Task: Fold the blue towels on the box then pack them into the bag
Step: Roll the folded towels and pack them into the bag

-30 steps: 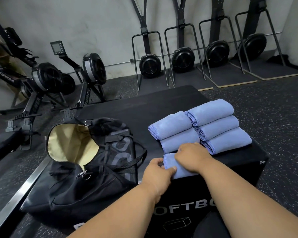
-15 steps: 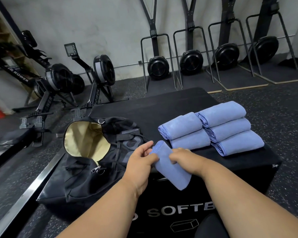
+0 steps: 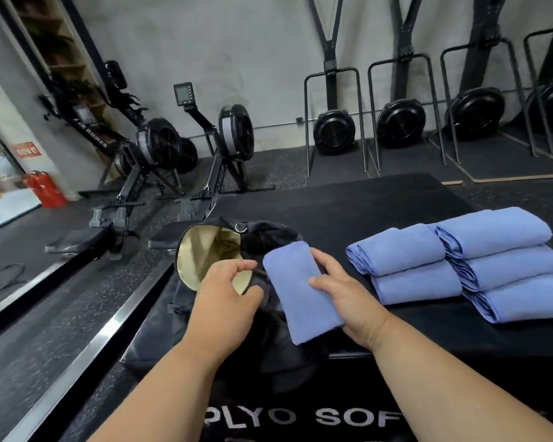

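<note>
Head view, right hand (image 3: 348,301) gripping towel (image 3: 300,291)

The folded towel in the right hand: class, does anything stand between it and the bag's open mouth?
Only the left hand, which hovers over the near edge of the bag opening. The right hand holds the folded towel just right of the mouth; its tan lining is otherwise clear.

Right hand (image 3: 348,301) holds a pinching grip, thumb on top; left hand (image 3: 224,301) hovers, fingers loosely curled.
</note>
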### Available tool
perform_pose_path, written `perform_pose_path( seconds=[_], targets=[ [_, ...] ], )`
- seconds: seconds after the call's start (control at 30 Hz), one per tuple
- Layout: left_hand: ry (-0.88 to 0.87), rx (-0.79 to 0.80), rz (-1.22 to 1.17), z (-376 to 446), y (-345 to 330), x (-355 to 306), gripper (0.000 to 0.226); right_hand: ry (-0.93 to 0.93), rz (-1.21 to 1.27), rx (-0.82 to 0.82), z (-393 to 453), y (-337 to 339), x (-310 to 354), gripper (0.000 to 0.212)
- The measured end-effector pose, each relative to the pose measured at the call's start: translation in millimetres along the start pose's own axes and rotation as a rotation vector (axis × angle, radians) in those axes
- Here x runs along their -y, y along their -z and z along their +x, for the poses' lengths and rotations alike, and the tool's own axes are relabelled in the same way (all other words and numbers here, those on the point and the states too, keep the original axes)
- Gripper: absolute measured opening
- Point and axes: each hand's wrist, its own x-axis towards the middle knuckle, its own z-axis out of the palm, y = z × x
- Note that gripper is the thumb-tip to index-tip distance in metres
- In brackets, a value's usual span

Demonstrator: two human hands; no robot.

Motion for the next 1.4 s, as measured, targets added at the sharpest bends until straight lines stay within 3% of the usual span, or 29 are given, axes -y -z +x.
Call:
perform_pose_path(
  seconds=[0.1, 0.23, 0.37, 0.5, 0.67, 1.0, 1.3, 1.4],
  targets=[
    [-0.049, -0.094, 0.385, 4.3, 23.7, 32.3, 0.043, 0.032, -0.046, -0.067, 15.3, -21.6, -2.5, 0.047],
    [0.018, -0.061, 0.549, 7.0, 40.3, 61.3, 0.046, 0.02, -0.085, -0.098, 35.5, -51.1, -6.7, 0.04],
    [-0.024, -0.056, 0.505, 12.1, 51.0, 87.6, 0.031, -0.024, -0.144, -0.097, 60.4, -82.7, -5.8, 0.041],
    [-0.121, -0.18, 0.408, 14.0, 53.5, 103.9, 0.008, -0.056, -0.225, -0.142, 95.1, -112.1, -2.7, 0.043],
    [-0.16, -0.225, 0.278, 18.2, 51.2, 108.3, 0.009, -0.118, -0.269, -0.081, 127.9, -149.9, -9.7, 0.037],
    [-0.193, -0.221, 0.232, 31.1, 61.9, 123.4, 0.014, -0.2, -0.557, -0.013, 168.3, -182.1, -22.6, 0.07],
    [-0.226, -0.221, 0.239, 31.6, 62.4, 130.4, 0.016, -0.231, -0.715, 0.086, 166.7, -177.1, -13.2, 0.061],
    [-0.248, -0.234, 0.233, 31.2, 63.8, 128.8, 0.021, -0.132, -0.811, 0.012, 161.5, -168.6, -9.3, 0.058]
  ],
)
